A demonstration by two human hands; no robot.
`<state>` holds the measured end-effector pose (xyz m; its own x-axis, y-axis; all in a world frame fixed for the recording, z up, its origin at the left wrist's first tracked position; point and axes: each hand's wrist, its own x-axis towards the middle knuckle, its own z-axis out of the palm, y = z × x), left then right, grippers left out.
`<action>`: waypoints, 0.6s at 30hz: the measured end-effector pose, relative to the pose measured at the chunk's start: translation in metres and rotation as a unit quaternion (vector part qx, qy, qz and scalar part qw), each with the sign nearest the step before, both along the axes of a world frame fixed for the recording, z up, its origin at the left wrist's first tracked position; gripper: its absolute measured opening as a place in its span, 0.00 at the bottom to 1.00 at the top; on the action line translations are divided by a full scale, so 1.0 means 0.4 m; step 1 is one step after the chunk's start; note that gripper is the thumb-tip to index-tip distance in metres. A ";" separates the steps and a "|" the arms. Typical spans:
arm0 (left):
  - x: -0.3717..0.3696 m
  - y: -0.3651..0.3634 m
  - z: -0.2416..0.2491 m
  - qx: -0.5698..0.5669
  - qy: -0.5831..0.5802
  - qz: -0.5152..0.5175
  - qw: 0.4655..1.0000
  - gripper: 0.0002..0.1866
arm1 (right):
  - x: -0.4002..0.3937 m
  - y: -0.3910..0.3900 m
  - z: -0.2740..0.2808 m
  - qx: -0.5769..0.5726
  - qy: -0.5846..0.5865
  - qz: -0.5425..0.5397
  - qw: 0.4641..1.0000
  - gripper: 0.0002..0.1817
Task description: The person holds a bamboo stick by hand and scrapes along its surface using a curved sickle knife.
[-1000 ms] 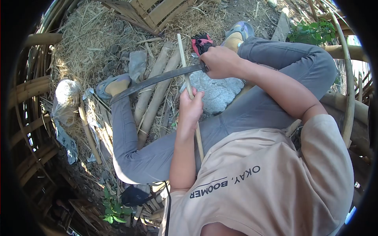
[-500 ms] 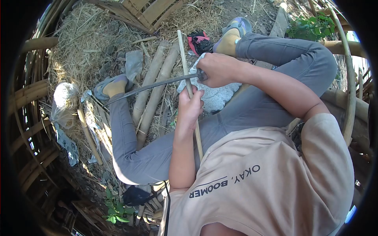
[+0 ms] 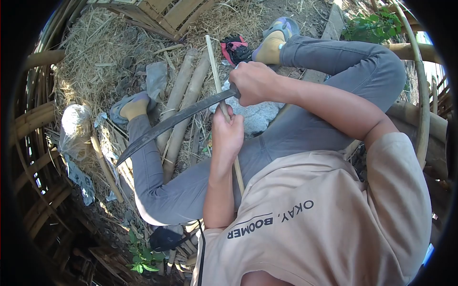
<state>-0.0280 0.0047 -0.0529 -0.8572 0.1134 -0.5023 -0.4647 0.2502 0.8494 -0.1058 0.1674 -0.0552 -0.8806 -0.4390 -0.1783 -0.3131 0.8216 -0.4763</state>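
Note:
My right hand [image 3: 254, 82] is closed round the handle of a machete, with most of the handle hidden in the fist. The long dark machete blade [image 3: 174, 120] slants down to the left, its broad face showing and its tip over my left shin. In my left hand [image 3: 228, 132], the thumb and fingers grip a thin bamboo strip [image 3: 213, 62]. This pale strip runs from above the blade down past my wrist to my lap. Near my right hand, the blade crosses over the strip, just above my left thumb.
Beneath my hands lies a pale stone [image 3: 260, 116]. Two bamboo poles [image 3: 183, 102] rest on the ground between my legs. A clear plastic bag [image 3: 76, 131] is at the left, a slatted bamboo crate [image 3: 164, 16] at the top, and a black and pink cloth [image 3: 234, 49] near my right foot.
The machete has turned so its broad face shows, and its tip has swung lower. My right hand has shifted slightly left and up. My left hand still grips the bamboo strip.

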 end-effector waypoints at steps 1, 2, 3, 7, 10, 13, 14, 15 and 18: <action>0.001 -0.001 -0.002 -0.001 0.005 -0.002 1.000 0.07 | -0.010 0.005 -0.003 -0.001 0.009 -0.006 1.000 0.10; 0.005 -0.002 -0.003 -0.002 0.009 -0.005 1.000 0.08 | -0.012 0.009 -0.004 -0.002 0.017 -0.012 1.000 0.10; 0.009 0.000 -0.004 0.003 0.020 -0.002 1.000 0.07 | -0.011 0.009 -0.003 -0.005 0.016 -0.012 1.000 0.10; 0.009 0.008 0.027 0.007 0.030 0.007 1.000 0.08 | -0.018 0.010 0.005 -0.009 0.017 -0.011 1.000 0.10; 0.009 0.008 0.030 -0.010 0.039 0.004 0.999 0.09 | -0.022 0.011 0.013 -0.005 0.018 -0.012 1.000 0.10; 0.006 -0.001 0.012 -0.017 0.046 -0.013 0.999 0.08 | -0.028 0.014 0.018 0.004 0.022 -0.009 1.000 0.12; 0.006 -0.004 0.009 -0.019 0.045 -0.020 0.999 0.08 | -0.031 0.015 0.018 0.008 0.023 -0.007 1.000 0.13; 0.006 -0.004 0.016 0.008 0.023 0.000 1.000 0.07 | -0.037 0.020 0.016 0.012 0.031 -0.010 0.999 0.14; 0.008 -0.004 0.042 0.071 -0.016 0.041 0.996 0.07 | -0.071 0.054 0.003 0.014 0.056 -0.049 0.997 0.18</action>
